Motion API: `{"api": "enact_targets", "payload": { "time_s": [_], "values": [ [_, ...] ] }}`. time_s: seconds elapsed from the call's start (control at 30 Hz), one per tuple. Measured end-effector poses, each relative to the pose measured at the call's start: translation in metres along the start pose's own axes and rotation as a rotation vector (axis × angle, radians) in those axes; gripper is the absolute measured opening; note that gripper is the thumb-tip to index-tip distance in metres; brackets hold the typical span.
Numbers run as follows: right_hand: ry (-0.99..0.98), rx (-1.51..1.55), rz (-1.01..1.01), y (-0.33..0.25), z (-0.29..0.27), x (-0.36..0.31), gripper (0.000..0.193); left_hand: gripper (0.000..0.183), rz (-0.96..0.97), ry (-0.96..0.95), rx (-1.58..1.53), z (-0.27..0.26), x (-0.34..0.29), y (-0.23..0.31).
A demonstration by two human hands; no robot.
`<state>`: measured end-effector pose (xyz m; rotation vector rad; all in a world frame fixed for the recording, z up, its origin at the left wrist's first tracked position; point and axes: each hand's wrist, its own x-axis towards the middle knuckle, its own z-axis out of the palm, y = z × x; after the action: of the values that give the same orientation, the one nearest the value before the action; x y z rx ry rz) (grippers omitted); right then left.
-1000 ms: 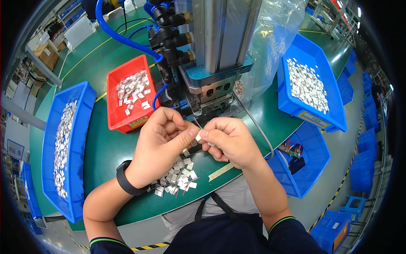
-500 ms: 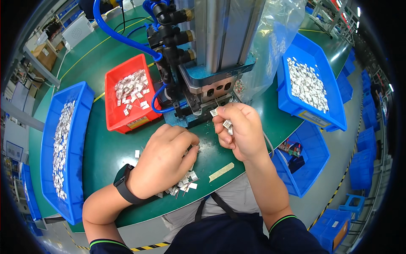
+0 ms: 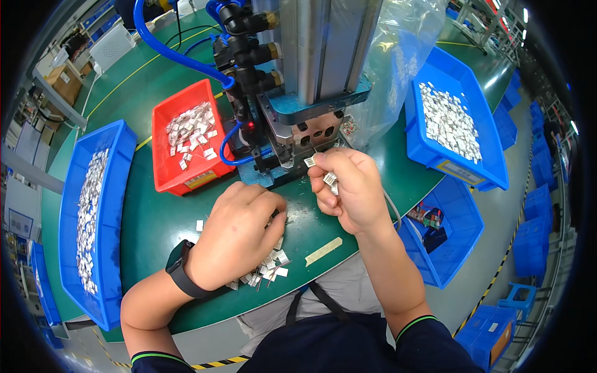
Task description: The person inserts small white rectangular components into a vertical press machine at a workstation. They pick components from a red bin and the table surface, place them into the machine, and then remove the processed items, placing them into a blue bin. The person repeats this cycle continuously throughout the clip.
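My right hand [image 3: 354, 189] pinches a small white rectangular component with thin wire leads [image 3: 310, 162] between thumb and forefinger. It is close in front of the metal block of a pneumatic press [image 3: 317, 129], with a lead pointing up toward it. More white components [image 3: 331, 181] are tucked in the curled fingers of that hand. My left hand [image 3: 233, 242], with a black band on the wrist, rests above a loose pile of the same components [image 3: 270, 270]. Its fingers are curled toward the thumb, and whatever they hold is hidden.
A red bin [image 3: 160, 133] and a long blue bin [image 3: 112, 248] of components stand on the left. Another filled blue bin [image 3: 457, 166] is at right, above a lower blue bin [image 3: 463, 242]. Blue air hoses [image 3: 180, 59] loop beside the press. Tape [image 3: 324, 251] sticks near the table edge.
A small red light now shows on the press beside the hose. Both hands keep nearly the same pose; the whole view has shifted slightly.
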<state>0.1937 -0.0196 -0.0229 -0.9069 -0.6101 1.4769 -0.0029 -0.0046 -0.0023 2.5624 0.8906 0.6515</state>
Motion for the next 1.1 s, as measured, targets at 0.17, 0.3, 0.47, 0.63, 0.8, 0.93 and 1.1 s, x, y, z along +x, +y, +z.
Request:
{"api": "enact_targets", "payload": {
  "time_s": [0.17,0.3,0.47,0.63,0.8,0.93,1.1],
  "values": [
    [0.001,0.053,0.004,0.003,0.001,0.001,0.016,0.018,-0.008,0.009,0.125,0.000,-0.001,0.003],
    [0.018,0.048,-0.031,0.004,0.004,-0.002,0.011,0.020,0.012,0.010,0.167,0.005,-0.004,0.002],
    [-0.051,0.023,-0.069,0.010,-0.003,-0.006,0.009,0.019,0.054,-0.009,0.219,0.008,-0.005,-0.002],
    [-0.074,0.026,-0.070,0.011,-0.004,-0.007,0.008,0.018,0.057,-0.001,0.246,0.011,-0.005,-0.001],
    [-0.095,0.002,-0.089,0.012,-0.003,-0.008,0.009,0.016,0.105,0.040,0.368,0.015,-0.004,-0.002],
    [-0.100,-0.006,-0.076,0.014,-0.004,-0.008,0.010,0.014,0.137,0.041,0.453,0.016,-0.003,-0.005],
    [-0.103,-0.014,0.001,0.011,-0.003,-0.010,0.012,0.012,0.137,0.023,0.401,0.015,-0.002,-0.008]
  ]
}}
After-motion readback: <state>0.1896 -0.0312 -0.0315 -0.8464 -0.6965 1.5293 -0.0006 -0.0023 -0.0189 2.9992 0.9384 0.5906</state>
